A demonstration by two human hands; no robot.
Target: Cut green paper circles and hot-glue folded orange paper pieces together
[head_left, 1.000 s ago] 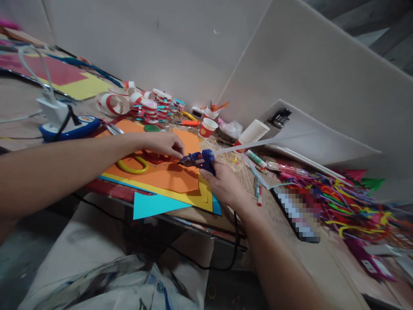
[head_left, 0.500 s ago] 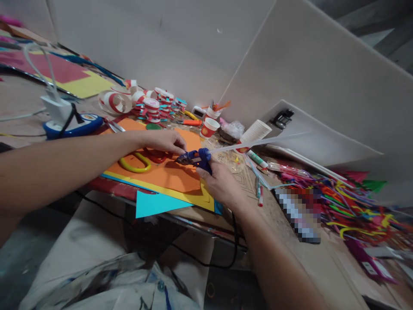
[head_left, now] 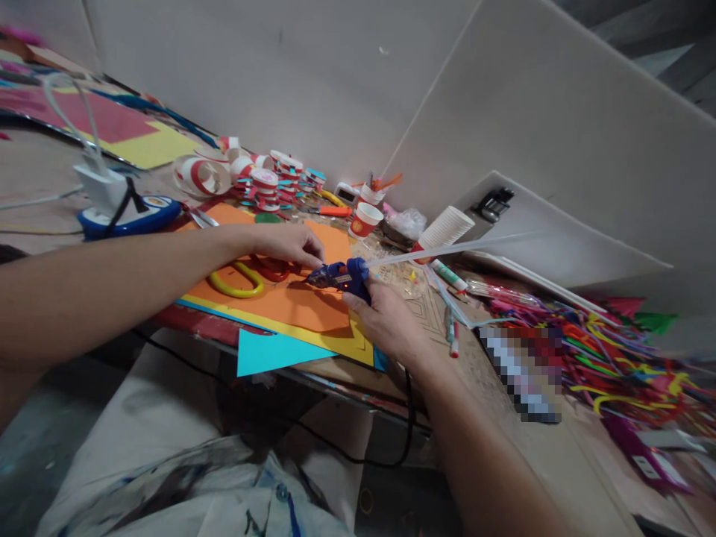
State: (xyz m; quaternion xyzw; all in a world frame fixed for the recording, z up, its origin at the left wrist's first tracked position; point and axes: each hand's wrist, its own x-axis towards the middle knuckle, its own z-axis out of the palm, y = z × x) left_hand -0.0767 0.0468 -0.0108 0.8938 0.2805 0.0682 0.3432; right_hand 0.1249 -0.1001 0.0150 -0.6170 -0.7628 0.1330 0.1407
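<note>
My right hand (head_left: 385, 313) is wrapped round the handle of a blue glue gun (head_left: 341, 277), with a long clear glue stick (head_left: 447, 250) running out of its back. The gun's nozzle points left, over an orange sheet (head_left: 318, 307). Just above the nozzle, my left hand (head_left: 294, 242) has its fingers pressed together; whatever they hold is too small to make out. Scissors with a yellow handle (head_left: 238, 280) and a red handle (head_left: 271, 268) lie under and beside my left wrist. Yellow paper (head_left: 335, 341) and blue paper (head_left: 268, 353) stick out below the orange sheet.
Decorated paper cups (head_left: 264, 188) stand at the back, near a single cup (head_left: 366, 220) and a cup stack (head_left: 447, 227). A blue power strip (head_left: 134, 216) is at the left. Colourful pipe cleaners (head_left: 609, 358) lie right. A black cable (head_left: 358, 456) hangs in front of the table.
The whole view has shifted very slightly. Both hands and the glue gun hold nearly the same places over the orange sheet.
</note>
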